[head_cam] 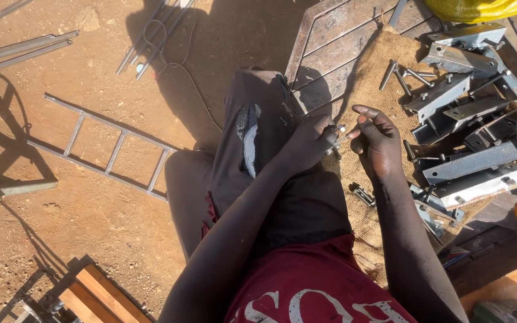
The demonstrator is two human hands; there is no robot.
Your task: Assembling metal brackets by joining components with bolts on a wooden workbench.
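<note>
My left hand (309, 143) is closed around a small metal bolt (337, 139) held over my knee. My right hand (375, 140) pinches the other end of the same bolt with thumb and fingertips, the remaining fingers spread. Both hands meet above a piece of brown burlap sacking (372, 66). Just right of my right hand lies a pile of grey steel brackets (471, 161) with bolts sticking out of them. A few loose bolts (399, 75) rest on the sacking beyond my hands.
A flat metal frame (336, 36) lies under the sacking. A small metal ladder-like frame (106, 146) lies on the red dirt to the left, with steel rods (22, 51) and a cable (175, 60) farther off. A yellow sack (480, 9) sits top right; wooden planks (94, 296) bottom left.
</note>
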